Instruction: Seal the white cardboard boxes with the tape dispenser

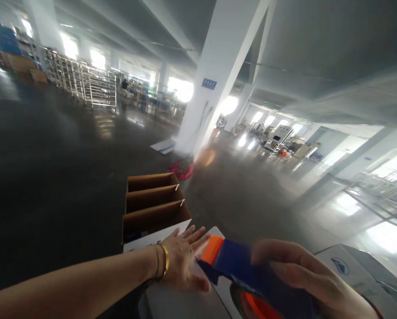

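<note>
Gripping a blue and orange tape dispenser (251, 274), the right hand (304, 279) holds it over a closed white carton (185, 305). Beside it the left hand (185, 261) lies flat and released on the carton's top. Beyond stand open brown boxes (152, 201), contents hidden; another white carton (360, 274) sits at right.

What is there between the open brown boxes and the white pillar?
In the head view, a red broom head lies on the dark floor between the open brown boxes and the white pillar; nothing else shows there.
</note>
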`<state>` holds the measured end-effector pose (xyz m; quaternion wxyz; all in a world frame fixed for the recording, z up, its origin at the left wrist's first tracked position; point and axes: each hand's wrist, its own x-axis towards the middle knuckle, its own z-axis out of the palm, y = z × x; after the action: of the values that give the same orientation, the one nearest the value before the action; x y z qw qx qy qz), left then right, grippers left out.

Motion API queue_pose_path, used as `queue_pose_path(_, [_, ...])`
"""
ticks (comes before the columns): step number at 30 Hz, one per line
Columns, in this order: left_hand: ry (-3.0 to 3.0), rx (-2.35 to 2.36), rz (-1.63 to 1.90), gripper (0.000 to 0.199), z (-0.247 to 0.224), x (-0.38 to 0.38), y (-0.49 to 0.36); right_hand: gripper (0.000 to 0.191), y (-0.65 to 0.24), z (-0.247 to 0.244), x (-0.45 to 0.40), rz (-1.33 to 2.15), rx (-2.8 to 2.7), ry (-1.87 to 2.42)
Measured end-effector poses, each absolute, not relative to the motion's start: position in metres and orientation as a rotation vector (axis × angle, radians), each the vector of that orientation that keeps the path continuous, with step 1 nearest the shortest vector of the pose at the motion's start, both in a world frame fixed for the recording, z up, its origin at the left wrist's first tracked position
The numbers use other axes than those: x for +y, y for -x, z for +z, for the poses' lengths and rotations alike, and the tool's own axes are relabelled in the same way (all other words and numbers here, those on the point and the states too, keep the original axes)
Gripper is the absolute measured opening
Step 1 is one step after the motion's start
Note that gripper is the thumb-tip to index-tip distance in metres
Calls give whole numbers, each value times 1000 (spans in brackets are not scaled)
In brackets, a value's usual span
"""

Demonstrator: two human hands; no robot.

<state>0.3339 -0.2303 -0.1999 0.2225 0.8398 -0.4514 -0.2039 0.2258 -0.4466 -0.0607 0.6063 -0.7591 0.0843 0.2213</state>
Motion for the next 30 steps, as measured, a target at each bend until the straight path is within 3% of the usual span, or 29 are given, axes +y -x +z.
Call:
queue_pose_path(7, [-2334,-1305,-631,130,-195,-230,-337,29,-203,-97,-469,692,236,1991])
queue_pose_path(12, [-2368,-1335,-683,132,-188,-230,-338,30,-201,-116,-470,646,115,2295])
queue_pose_path(17, [-2438,-1415,-719,136,-190,-231,-339,28,-185,-113,-473,675,186,2339])
queue_pose_path(23, [-2400,-1450,-595,115,-181,-219,-338,46,-143,-113,-494,708,246,2361])
queue_pose_path(27, [-2275,-1642,-353,99,-183,-220,-313,32,-130,-111,-490,684,289,2340])
queue_pose_path(30, [-2045,-1828,-511,77,-195,-233,-284,25,-134,-109,-481,675,333,2334])
